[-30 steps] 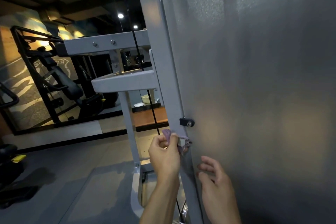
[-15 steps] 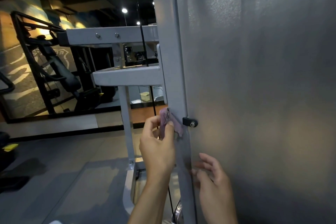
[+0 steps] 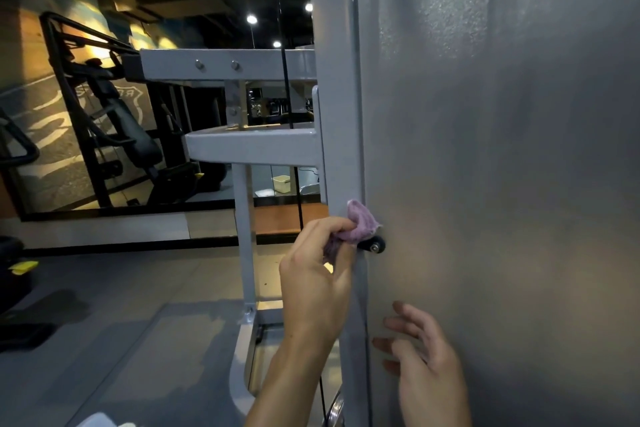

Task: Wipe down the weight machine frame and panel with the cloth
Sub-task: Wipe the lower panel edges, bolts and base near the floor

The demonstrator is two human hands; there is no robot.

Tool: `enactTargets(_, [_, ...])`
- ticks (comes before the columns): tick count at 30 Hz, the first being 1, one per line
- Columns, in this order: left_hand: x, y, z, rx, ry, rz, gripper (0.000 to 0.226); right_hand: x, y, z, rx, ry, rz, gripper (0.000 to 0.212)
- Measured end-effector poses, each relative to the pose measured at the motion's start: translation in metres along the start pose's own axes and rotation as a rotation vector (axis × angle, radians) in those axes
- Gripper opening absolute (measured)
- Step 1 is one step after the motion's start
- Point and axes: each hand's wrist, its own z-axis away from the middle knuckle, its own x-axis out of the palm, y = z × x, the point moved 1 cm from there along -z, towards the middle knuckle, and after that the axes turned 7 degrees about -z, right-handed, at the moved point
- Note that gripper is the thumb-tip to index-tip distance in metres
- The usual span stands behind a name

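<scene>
The soft, light cloth (image 3: pixel 356 224) was pinched, bunched, by the left hand (image 3: pixel 317 282) just above the black bolt (image 3: pixel 375 247); the right hand (image 3: pixel 420 354) was spread.

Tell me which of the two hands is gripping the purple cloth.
The left hand grips the crumpled purple cloth against the grey upright frame post. The right hand holds nothing, its fingers spread near the grey metal panel.

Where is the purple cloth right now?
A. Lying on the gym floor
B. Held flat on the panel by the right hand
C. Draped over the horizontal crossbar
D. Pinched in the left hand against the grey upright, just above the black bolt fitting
D: the left hand pinches the purple cloth against the grey upright, just above the black bolt fitting; the right hand holds nothing.
</scene>
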Motion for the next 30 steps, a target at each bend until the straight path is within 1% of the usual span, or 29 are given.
enactTargets(3, [-0.001, -0.006, 0.000, -0.073, 0.032, -0.004, 0.028, 0.003, -0.003, 0.001, -0.004, -0.007, 0.016, 0.043])
enactTargets(7, [-0.001, 0.001, 0.003, 0.074, -0.057, -0.085, 0.032, 0.007, -0.003, 0.001, -0.004, -0.014, 0.034, 0.048])
enactTargets(12, [-0.004, -0.005, -0.002, 0.116, -0.055, -0.131, 0.040, 0.009, -0.002, 0.001, -0.009, -0.018, 0.031, 0.048])
enactTargets(18, [-0.011, -0.008, -0.005, 0.289, -0.149, -0.212, 0.034, 0.015, -0.005, 0.003, -0.005, -0.034, 0.024, 0.049])
enactTargets(19, [-0.013, -0.008, -0.006, 0.299, -0.142, -0.231, 0.033, 0.017, -0.006, 0.004, -0.004, -0.030, 0.014, 0.049])
enactTargets(21, [-0.017, -0.008, -0.007, 0.251, -0.056, -0.246, 0.032, 0.017, -0.008, 0.006, -0.001, -0.025, 0.011, 0.047])
enactTargets(23, [-0.016, -0.006, -0.008, 0.165, 0.030, -0.214, 0.033, 0.016, -0.013, 0.009, -0.008, -0.040, 0.019, 0.034])
enactTargets(24, [-0.014, -0.006, -0.008, 0.154, 0.040, -0.199, 0.032, 0.014, -0.015, 0.010, -0.011, -0.045, 0.037, 0.037])
enactTargets(26, [-0.009, -0.004, -0.006, 0.202, -0.015, -0.193, 0.031, 0.009, -0.019, 0.011, -0.007, -0.063, 0.063, 0.051])
enactTargets(27, [-0.007, -0.004, -0.005, 0.235, -0.056, -0.190, 0.032, 0.005, -0.020, 0.012, -0.010, -0.071, 0.068, 0.052])
enactTargets(28, [-0.006, -0.005, -0.003, 0.252, -0.085, -0.180, 0.032, 0.002, -0.022, 0.013, -0.011, -0.076, 0.071, 0.051])
enactTargets(30, [-0.008, -0.009, -0.001, 0.216, -0.113, -0.139, 0.032, -0.007, -0.025, 0.015, -0.023, -0.097, 0.060, 0.041])
